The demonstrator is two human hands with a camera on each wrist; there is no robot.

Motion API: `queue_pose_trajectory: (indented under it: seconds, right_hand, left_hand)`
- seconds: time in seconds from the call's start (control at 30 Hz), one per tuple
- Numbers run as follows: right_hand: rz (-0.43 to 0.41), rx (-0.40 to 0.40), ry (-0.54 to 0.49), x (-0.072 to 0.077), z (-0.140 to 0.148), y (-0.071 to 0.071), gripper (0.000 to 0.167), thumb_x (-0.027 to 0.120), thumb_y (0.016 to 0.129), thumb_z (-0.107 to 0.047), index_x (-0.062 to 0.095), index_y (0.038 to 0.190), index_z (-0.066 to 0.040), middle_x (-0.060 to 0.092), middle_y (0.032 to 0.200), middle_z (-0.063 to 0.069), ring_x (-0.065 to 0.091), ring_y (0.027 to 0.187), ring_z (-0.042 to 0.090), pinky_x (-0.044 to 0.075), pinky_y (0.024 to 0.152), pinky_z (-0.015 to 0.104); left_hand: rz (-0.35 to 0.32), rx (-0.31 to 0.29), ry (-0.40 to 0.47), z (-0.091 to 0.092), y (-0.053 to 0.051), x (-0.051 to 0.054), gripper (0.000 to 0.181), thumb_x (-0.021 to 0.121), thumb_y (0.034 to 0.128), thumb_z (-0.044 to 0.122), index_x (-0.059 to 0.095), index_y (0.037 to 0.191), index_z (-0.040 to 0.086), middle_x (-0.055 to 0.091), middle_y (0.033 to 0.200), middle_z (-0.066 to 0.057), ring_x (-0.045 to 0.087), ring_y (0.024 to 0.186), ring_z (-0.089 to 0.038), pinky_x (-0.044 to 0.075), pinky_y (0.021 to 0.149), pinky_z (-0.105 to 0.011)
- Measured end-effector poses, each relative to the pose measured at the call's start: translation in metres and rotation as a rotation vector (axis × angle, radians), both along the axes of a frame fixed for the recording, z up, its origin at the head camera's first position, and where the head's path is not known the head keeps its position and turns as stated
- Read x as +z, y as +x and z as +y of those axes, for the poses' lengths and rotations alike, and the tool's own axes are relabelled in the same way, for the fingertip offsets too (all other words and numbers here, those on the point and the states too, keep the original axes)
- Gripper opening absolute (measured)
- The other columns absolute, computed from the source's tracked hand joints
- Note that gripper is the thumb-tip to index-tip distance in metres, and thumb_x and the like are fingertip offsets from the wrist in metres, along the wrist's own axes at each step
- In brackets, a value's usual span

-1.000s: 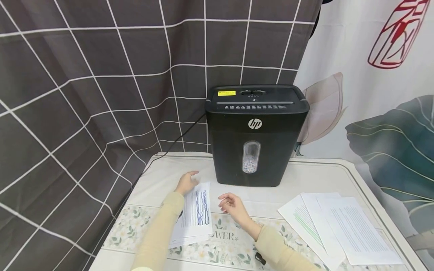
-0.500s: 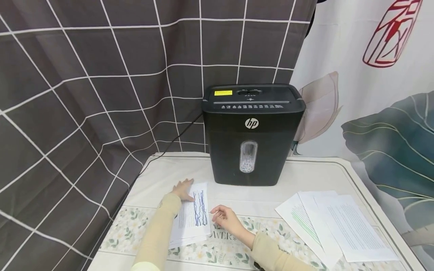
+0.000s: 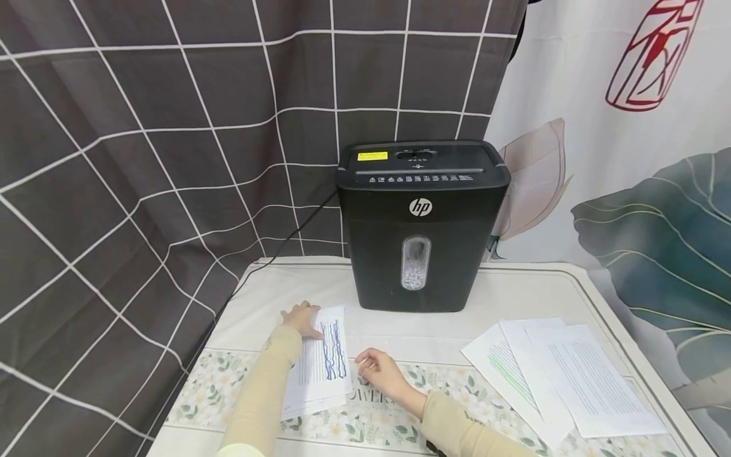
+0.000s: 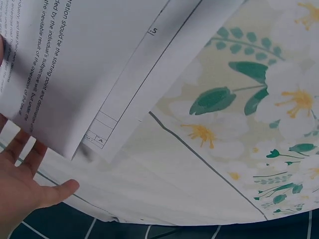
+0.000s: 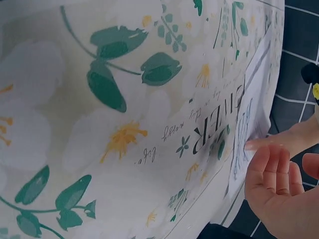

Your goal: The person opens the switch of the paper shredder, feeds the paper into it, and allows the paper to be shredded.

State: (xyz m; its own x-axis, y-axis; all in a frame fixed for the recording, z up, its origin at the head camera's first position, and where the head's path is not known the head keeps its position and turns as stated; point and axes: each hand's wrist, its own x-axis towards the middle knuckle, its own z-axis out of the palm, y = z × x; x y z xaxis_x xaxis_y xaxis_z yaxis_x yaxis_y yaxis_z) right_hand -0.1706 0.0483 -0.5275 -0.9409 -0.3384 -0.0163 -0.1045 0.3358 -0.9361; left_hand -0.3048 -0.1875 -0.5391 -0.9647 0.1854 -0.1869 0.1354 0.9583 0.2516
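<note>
A stack of white printed sheets point(image 3: 318, 365) lies left of the middle of the table, its top sheet scribbled over in blue. My left hand point(image 3: 301, 319) lies at the far left corner of that stack, fingers spread. In the left wrist view, the fingers of the left hand point(image 4: 30, 184) reach to the paper's edge, the thumb extended; some fingertips are hidden. Just right of the sheets, my right hand point(image 3: 381, 370) hovers with loosely curled fingers. The right wrist view shows this right hand point(image 5: 279, 191) holding nothing.
A black HP paper shredder point(image 3: 422, 247) stands at the back, white shreds behind its window. Its cord point(image 3: 285, 241) runs left along the curtain. On the right, more printed sheets point(image 3: 594, 381) lie fanned out, one marked in green. A flowered cloth point(image 3: 200, 393) covers the table.
My left hand has come down onto the far end of the stack, its fingers spreading out and shifting left. My right hand has moved slightly left and lower, closer to the sheets.
</note>
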Motion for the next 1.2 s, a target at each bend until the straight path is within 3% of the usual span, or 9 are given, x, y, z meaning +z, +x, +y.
queue_pose_trajectory:
  seconds: [0.13,0.3,0.6,0.93,1.1,1.2]
  right_hand:
    - [0.015,-0.016,0.039,-0.002,0.003,-0.002,0.019,0.056,0.082,0.0,0.06,0.1,0.004,0.063,0.079,0.01,0.063,0.067,0.024,0.052,0.055,0.024]
    - [0.033,-0.036,0.069,-0.004,0.006,-0.004,0.019,0.055,0.082,0.0,0.061,0.099,0.005,0.062,0.077,0.008,0.059,0.065,0.015,0.048,0.054,0.018]
    - [0.021,-0.049,0.044,-0.002,0.012,-0.005,0.017,0.057,0.082,0.0,0.06,0.098,0.005,0.062,0.076,0.009,0.06,0.063,0.02,0.046,0.05,0.017]
    - [-0.012,-0.13,0.053,-0.003,0.022,-0.011,0.018,0.059,0.082,0.001,0.06,0.099,0.005,0.061,0.073,0.01,0.058,0.059,0.019,0.046,0.046,0.021]
    - [-0.049,-0.178,0.05,-0.007,0.029,-0.015,0.018,0.058,0.081,0.002,0.06,0.099,0.006,0.061,0.073,0.013,0.059,0.06,0.019,0.052,0.054,0.03]
    - [-0.077,-0.207,0.042,-0.007,0.032,-0.018,0.019,0.057,0.082,0.002,0.059,0.1,0.007,0.061,0.076,0.016,0.06,0.064,0.022,0.054,0.058,0.034]
  left_hand:
    - [0.015,0.037,0.005,0.0,-0.001,0.0,0.079,0.083,0.062,0.038,0.054,0.127,0.006,0.053,0.127,-0.024,0.047,0.119,-0.046,0.023,0.099,-0.075]
    - [0.01,0.088,0.071,-0.002,0.001,0.007,0.061,0.082,0.0679,0.02,0.057,0.12,-0.001,0.059,0.121,-0.025,0.052,0.116,-0.045,0.024,0.1,-0.073]
    - [-0.045,0.115,0.233,-0.019,0.008,0.011,0.045,0.073,0.0743,0.009,0.059,0.114,-0.008,0.062,0.115,-0.026,0.056,0.11,-0.042,0.04,0.1,-0.055]
    - [-0.1,0.018,0.477,-0.044,0.015,0.01,0.036,0.07,0.078,0.008,0.062,0.109,-0.009,0.065,0.108,-0.025,0.06,0.102,-0.038,0.045,0.096,-0.05]
    - [-0.203,-0.042,0.66,-0.055,0.019,0.001,0.039,0.067,0.082,0.009,0.058,0.114,-0.013,0.067,0.103,-0.027,0.068,0.085,-0.03,0.057,0.077,-0.038]
    - [-0.244,-0.026,0.724,-0.059,0.022,-0.001,0.043,0.066,0.0843,0.012,0.055,0.116,-0.014,0.068,0.1,-0.026,0.07,0.076,-0.025,0.058,0.068,-0.032]
